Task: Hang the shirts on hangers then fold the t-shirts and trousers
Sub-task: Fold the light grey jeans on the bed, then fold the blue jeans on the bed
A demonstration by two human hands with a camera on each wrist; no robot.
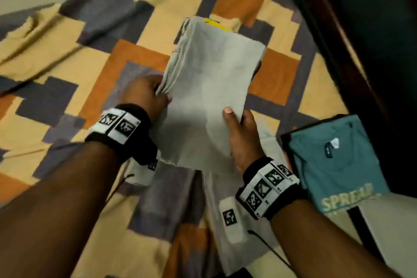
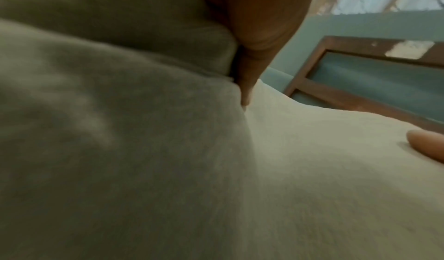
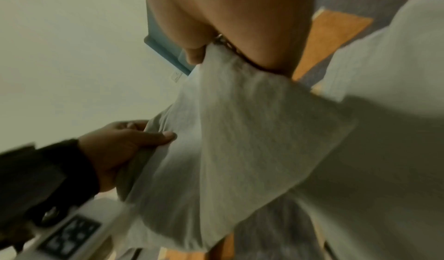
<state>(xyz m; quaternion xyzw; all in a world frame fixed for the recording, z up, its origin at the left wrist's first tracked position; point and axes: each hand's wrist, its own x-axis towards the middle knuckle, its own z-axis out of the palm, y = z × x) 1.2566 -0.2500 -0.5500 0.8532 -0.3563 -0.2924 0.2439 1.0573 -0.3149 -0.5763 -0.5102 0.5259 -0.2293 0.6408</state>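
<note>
A folded light grey garment (image 1: 207, 92) is held above the bed, a yellow print showing at its far edge. My left hand (image 1: 155, 95) grips its left side, thumb on top and fingers bunched in the cloth. On the right side my right hand (image 1: 237, 124) pinches the near edge with the thumb on top. The left wrist view is filled by the grey cloth (image 2: 168, 150) with my left thumb (image 2: 247, 85) pressing into it. In the right wrist view the garment (image 3: 240, 131) hangs between my right fingers (image 3: 194, 55) and my left hand (image 3: 134, 140).
The bed carries a patchwork cover (image 1: 67, 70) of yellow, orange and grey blocks. A folded teal t-shirt (image 1: 336, 165) printed "SPREAD" lies at the right, beside a dark wooden bed frame (image 1: 352, 56). More pale cloth (image 1: 237, 232) lies under my right wrist.
</note>
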